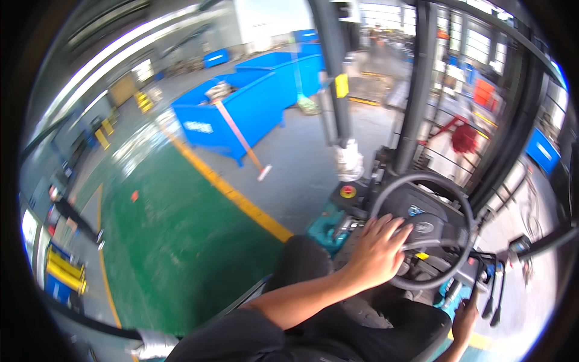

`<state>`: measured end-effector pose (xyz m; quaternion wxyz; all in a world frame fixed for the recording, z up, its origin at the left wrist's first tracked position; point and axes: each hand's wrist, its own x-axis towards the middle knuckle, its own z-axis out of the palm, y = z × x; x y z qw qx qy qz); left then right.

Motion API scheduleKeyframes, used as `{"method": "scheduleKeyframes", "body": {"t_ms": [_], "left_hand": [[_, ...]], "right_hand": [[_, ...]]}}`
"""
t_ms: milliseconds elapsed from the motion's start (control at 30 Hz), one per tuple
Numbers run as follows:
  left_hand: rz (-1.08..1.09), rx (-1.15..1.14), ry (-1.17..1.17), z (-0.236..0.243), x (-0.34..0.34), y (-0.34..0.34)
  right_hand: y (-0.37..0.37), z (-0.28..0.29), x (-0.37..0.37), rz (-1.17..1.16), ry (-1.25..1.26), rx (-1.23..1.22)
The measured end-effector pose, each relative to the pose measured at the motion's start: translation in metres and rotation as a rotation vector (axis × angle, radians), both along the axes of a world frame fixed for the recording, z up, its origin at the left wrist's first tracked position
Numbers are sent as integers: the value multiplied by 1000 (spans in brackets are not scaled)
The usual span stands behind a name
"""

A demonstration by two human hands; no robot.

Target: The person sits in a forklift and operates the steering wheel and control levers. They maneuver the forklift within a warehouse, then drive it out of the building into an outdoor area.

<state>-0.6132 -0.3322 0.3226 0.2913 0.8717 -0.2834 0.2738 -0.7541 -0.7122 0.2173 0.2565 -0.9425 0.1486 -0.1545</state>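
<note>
I sit at the controls of a forklift, its black steering wheel (469,217) in front of me. My left hand (380,248) lies over the wheel's left side, with its fingers stretched toward the hub and slightly apart. Low on the right, my right hand (463,321) reaches up beside the black control levers (497,315). Its fingers look closed around one lever, though they are small and partly hidden. A red emergency stop button (347,191) sits on the console left of the wheel.
Dark mast uprights (416,96) rise ahead. Blue metal bins (241,111) stand ahead on the left, with a long-handled mop (241,139) leaning on one. A yellow line (223,186) borders the green floor (175,247). A person (72,214) is at far left, near yellow-and-blue equipment (65,271).
</note>
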Motion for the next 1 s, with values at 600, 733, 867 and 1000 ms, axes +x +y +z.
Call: {"method": "scheduleKeyframes", "body": {"t_ms": [600, 733, 867, 1000], "left_hand": [[-517, 280, -156, 53, 126, -139], [-405, 69, -411, 58, 185, -90], [-456, 229, -197, 69, 232, -28], [-541, 303, 57, 91, 264, 13]], "right_hand": [[78, 86, 38, -238, 125, 226], [127, 91, 28, -326, 125, 232], [167, 82, 41, -354, 114, 265], [200, 87, 92, -375, 14, 252]]}}
